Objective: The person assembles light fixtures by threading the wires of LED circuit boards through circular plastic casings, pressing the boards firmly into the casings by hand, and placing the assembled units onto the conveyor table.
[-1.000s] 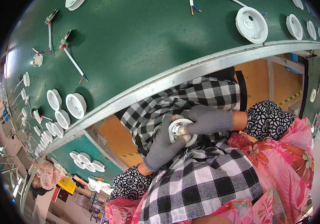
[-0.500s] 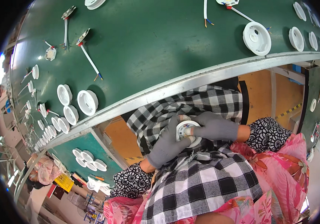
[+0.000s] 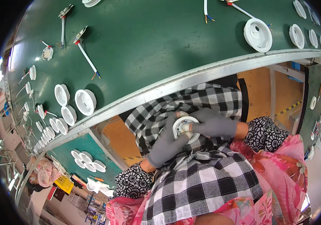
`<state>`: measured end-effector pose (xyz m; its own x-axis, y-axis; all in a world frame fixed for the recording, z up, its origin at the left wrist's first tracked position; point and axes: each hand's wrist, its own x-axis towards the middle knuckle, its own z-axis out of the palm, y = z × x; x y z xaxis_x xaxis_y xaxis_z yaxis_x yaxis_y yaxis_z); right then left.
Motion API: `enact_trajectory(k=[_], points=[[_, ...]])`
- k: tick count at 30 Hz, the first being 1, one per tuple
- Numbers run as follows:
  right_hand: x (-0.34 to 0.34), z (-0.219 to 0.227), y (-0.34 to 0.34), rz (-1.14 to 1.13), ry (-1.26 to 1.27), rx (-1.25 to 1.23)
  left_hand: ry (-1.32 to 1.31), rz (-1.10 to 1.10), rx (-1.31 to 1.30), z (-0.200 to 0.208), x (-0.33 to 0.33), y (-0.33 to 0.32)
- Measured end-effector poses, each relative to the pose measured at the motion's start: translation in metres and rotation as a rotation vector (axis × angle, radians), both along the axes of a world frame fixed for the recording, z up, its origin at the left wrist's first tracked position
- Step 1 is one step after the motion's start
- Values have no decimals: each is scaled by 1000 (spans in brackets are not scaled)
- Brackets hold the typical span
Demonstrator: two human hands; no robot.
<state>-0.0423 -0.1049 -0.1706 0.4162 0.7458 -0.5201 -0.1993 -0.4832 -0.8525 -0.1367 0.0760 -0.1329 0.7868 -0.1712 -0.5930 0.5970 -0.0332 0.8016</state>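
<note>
Over my lap, both grey-gloved hands close around a round white lamp housing (image 3: 176, 129) with a small circuit board showing inside it. My left hand (image 3: 166, 144) grips the housing from its left and lower side. From the right, my right hand (image 3: 214, 123) holds the rim, and its bare thumb tip presses into the middle of the housing. The fingers under the housing are hidden. A black-and-white checked cloth (image 3: 205, 183) lies beneath the hands.
The green bench (image 3: 141, 48) with a metal edge (image 3: 190, 78) stands in front. White housings (image 3: 85, 102) cluster at its left, another housing (image 3: 258, 35) stands right. Circuit boards with wires (image 3: 87, 58) lie at the far left. A lower green board (image 3: 70, 142) carries several white cups. Another person (image 3: 46, 170) is at far left.
The housing and both hands have shifted slightly left and up in the picture. The bench view has also slid a little left and up. The grip looks the same.
</note>
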Motion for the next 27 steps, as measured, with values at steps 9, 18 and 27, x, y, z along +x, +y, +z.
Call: enact_trajectory(k=[9,18,27], points=[[20,18,-7,241,238,143,5,-87,-135,20,4,14],[16,27,-4,218,244,40,3,-128,-47,19,5,16],[7,42,0,-88,90,168,54,443,-72,32,15,-9]])
